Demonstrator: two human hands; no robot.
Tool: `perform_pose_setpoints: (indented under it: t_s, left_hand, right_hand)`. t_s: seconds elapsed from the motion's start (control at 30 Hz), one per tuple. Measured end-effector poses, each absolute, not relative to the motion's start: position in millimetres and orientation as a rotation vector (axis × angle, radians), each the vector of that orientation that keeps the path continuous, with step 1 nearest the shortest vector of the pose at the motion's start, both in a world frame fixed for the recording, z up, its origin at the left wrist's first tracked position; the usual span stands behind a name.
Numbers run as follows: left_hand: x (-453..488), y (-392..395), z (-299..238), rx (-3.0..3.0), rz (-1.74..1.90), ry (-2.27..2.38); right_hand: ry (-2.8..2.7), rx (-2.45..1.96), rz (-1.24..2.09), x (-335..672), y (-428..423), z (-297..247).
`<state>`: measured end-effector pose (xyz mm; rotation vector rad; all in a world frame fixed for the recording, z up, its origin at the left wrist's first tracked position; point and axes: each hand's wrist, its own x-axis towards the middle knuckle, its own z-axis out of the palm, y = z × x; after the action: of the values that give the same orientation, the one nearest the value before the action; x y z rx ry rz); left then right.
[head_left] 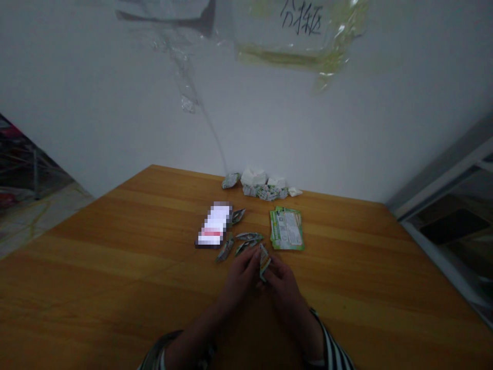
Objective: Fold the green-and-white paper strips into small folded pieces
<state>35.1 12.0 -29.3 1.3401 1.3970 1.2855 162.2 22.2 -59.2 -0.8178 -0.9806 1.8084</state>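
My left hand (pixel 239 277) and my right hand (pixel 283 283) meet over the wooden table (pixel 96 267), fingers pinched together on a small folded printed paper piece (pixel 264 261) held upright between them. Just beyond the hands lie several finished folded paper pieces (pixel 248 237), narrow and pointed. A stack of green printed paper sheets (pixel 287 229) lies flat to the right of them. A phone (pixel 214 226) with a lit screen lies to the left.
A heap of crumpled and folded paper (pixel 262 186) sits at the table's far edge against the white wall. A clear plastic bag with handwriting (pixel 300 31) hangs on the wall above. A metal frame (pixel 442 169) stands at the right.
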Motion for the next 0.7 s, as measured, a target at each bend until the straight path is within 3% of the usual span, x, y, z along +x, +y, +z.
perform_pose_setpoints:
  t_s: [0.33,0.5,0.7]
  left_hand:
    - [33.8,9.0,-37.0,1.473,1.233,1.403]
    - [31.3,8.8,-40.6,1.528,1.299,1.398]
    - [30.3,3.0,-40.5,1.658,1.079,1.572]
  right_hand:
    - [-1.338,-0.946,1.495,168.1,22.8,-49.5]
    - [-1.594,-1.069,1.066,166.5,13.4,-47.5]
    - [-1.761,-1.115,0.418,166.2,12.8,-48.4]
